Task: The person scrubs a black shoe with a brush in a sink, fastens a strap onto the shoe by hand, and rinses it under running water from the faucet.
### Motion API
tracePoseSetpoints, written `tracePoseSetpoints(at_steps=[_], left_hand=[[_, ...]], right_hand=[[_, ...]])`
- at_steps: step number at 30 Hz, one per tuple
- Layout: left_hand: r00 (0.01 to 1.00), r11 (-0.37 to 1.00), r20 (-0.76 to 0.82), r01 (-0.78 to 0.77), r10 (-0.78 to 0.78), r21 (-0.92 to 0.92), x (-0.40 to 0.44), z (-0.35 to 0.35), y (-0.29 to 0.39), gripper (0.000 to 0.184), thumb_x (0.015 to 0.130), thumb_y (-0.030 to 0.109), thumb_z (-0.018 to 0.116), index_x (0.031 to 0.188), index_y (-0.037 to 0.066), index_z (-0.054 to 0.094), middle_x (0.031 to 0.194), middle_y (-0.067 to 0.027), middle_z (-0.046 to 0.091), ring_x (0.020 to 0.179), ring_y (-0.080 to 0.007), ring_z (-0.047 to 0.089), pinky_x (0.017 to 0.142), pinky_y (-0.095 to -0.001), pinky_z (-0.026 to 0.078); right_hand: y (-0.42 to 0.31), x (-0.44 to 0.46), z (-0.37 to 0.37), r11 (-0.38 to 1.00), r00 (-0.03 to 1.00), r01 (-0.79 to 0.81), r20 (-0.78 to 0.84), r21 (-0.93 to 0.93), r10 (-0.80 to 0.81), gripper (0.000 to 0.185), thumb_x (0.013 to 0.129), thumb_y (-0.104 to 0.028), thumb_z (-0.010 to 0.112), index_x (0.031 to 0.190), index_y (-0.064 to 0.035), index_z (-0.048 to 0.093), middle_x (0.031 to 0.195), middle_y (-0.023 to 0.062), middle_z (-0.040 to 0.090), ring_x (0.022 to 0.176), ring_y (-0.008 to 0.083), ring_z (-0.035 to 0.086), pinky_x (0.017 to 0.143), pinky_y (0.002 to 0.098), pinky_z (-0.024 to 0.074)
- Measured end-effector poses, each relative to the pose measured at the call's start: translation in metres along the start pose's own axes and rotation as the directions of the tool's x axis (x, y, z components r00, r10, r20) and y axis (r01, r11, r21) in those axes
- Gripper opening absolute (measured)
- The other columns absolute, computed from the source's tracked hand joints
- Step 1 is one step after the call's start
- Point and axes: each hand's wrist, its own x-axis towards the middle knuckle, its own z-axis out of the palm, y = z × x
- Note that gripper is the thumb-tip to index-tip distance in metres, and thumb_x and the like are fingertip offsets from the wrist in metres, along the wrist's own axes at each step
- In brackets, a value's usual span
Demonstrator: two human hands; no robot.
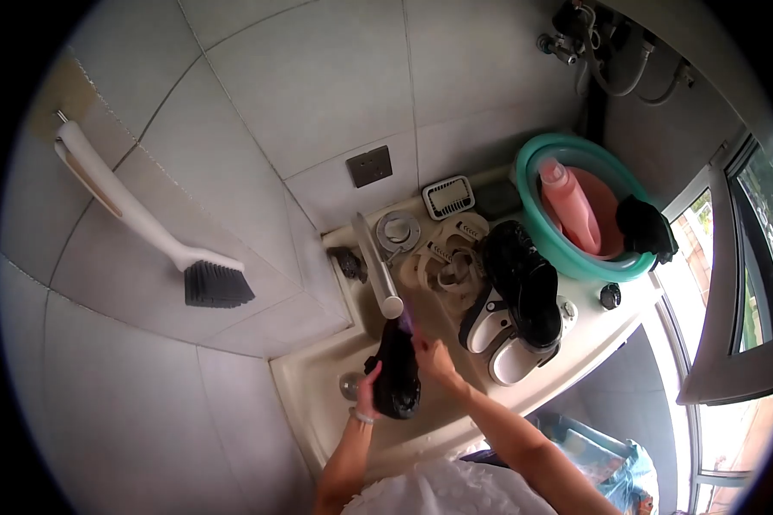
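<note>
A black shoe [397, 373] is tilted over the basin of the sink [318, 378], below the spout of the tap [378, 270]. My left hand [368, 395] grips it from the left side near its lower end. On the shoe's other side, my right hand [436, 359] is closed around a slim purple-pink tool [406, 321], blurred and mostly hidden, its upper part by the shoe's top end. To the right, beige sandals [452, 255] lie on the sink's ledge. Beside them a black shoe [524, 283] rests on white-and-black clogs [514, 356].
A teal basin [532, 210] at the back right holds a pink bottle [571, 206], with black cloth [646, 227] over its rim. A soap dish [448, 197] stands near the wall. A long-handled brush [219, 281] hangs at left. An open window [760, 249] is at right.
</note>
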Motion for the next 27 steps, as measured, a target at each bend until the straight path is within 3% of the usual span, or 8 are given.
tracePoseSetpoints(at_steps=[7, 10, 14, 15, 18, 22, 24, 27], left_hand=[[0.995, 0.995, 0.089, -0.043, 0.051, -0.093, -0.012, -0.003, 0.007, 0.047, 0.097, 0.036, 0.047, 0.130, 0.003, 0.051, 0.119, -0.0135, 0.063, 0.106, -0.0256, 0.062, 0.095, -0.0387, 0.049], [0.994, 0.994, -0.010, -0.108, 0.108, 0.006, -0.017, 0.004, 0.003, 0.047, 0.098, 0.037, 0.045, 0.129, 0.002, 0.052, 0.118, -0.0135, 0.063, 0.105, -0.0257, 0.062, 0.094, -0.0396, 0.049], [0.989, 0.995, 0.132, -0.052, 0.063, -0.089, -0.017, 0.001, 0.013, 0.048, 0.098, 0.038, 0.044, 0.128, 0.002, 0.052, 0.118, -0.0146, 0.063, 0.106, -0.0286, 0.062, 0.095, -0.0419, 0.048], [0.985, 0.988, 0.135, -0.093, 0.109, -0.121, -0.017, 0.008, 0.015, 0.048, 0.097, 0.036, 0.045, 0.131, 0.002, 0.049, 0.120, -0.0150, 0.062, 0.106, -0.0288, 0.062, 0.095, -0.0419, 0.048], [0.984, 0.980, 0.162, -0.042, 0.075, -0.196, -0.015, -0.005, 0.013, 0.049, 0.097, 0.035, 0.047, 0.133, 0.002, 0.047, 0.122, -0.0160, 0.060, 0.107, -0.0301, 0.061, 0.095, -0.0429, 0.048], [0.988, 0.994, 0.130, -0.073, 0.084, -0.087, -0.018, -0.018, 0.005, 0.050, 0.098, 0.037, 0.043, 0.134, 0.002, 0.046, 0.125, -0.0160, 0.058, 0.112, -0.0314, 0.058, 0.099, -0.0435, 0.046], [0.979, 0.986, 0.161, -0.105, 0.126, -0.131, -0.023, -0.002, 0.011, 0.049, 0.098, 0.036, 0.043, 0.133, 0.002, 0.047, 0.123, -0.0153, 0.060, 0.109, -0.0305, 0.060, 0.097, -0.0427, 0.047], [0.987, 0.990, 0.118, -0.098, 0.110, -0.101, -0.026, -0.005, 0.011, 0.048, 0.098, 0.036, 0.042, 0.133, 0.003, 0.047, 0.123, -0.0150, 0.060, 0.109, -0.0300, 0.060, 0.096, -0.0429, 0.048]], right_hand=[[-0.019, -0.067, -0.012, 0.971, 0.984, 0.179, -0.031, 0.156, -0.176, 0.036, 0.095, -0.033, 0.047, 0.119, -0.0096, 0.059, 0.082, 0.0248, 0.064, 0.078, 0.0396, 0.066, 0.068, 0.0432, 0.0504], [0.007, -0.022, -0.007, 0.999, 0.999, -0.032, -0.004, 0.011, 0.032, 0.034, 0.095, -0.030, 0.046, 0.109, -0.0049, 0.063, 0.080, 0.0252, 0.063, 0.078, 0.0428, 0.064, 0.066, 0.0443, 0.0498], [-0.023, -0.052, -0.030, 0.993, 0.996, 0.094, -0.021, 0.078, -0.092, 0.027, 0.093, -0.023, 0.049, 0.106, -0.0046, 0.064, 0.071, 0.0248, 0.058, 0.066, 0.0320, 0.066, 0.060, 0.0413, 0.0472], [-0.017, -0.067, -0.023, 0.972, 0.978, 0.203, -0.068, 0.114, -0.196, 0.033, 0.094, -0.023, 0.049, 0.124, -0.0137, 0.059, 0.071, 0.0240, 0.057, 0.063, 0.0260, 0.064, 0.062, 0.0396, 0.0478], [-0.008, -0.069, -0.021, 0.987, 0.991, 0.134, -0.001, 0.091, -0.135, 0.040, 0.096, -0.032, 0.046, 0.134, -0.0194, 0.050, 0.074, 0.0260, 0.062, 0.073, 0.0415, 0.066, 0.062, 0.0439, 0.0515], [-0.003, -0.030, -0.030, 0.996, 0.998, 0.038, 0.043, 0.081, -0.041, 0.041, 0.097, -0.036, 0.043, 0.132, -0.0177, 0.052, 0.076, 0.0257, 0.063, 0.076, 0.0424, 0.065, 0.061, 0.0465, 0.0504], [-0.006, -0.059, -0.026, 0.978, 0.980, 0.198, 0.017, 0.068, -0.200, 0.039, 0.096, -0.033, 0.046, 0.132, -0.0181, 0.052, 0.079, 0.0249, 0.064, 0.079, 0.0429, 0.064, 0.065, 0.0466, 0.0514], [0.001, -0.072, -0.013, 0.974, 0.977, 0.211, -0.019, 0.076, -0.210, 0.040, 0.094, -0.023, 0.049, 0.134, -0.0157, 0.051, 0.076, 0.0225, 0.062, 0.071, 0.0270, 0.067, 0.067, 0.0394, 0.0493]])
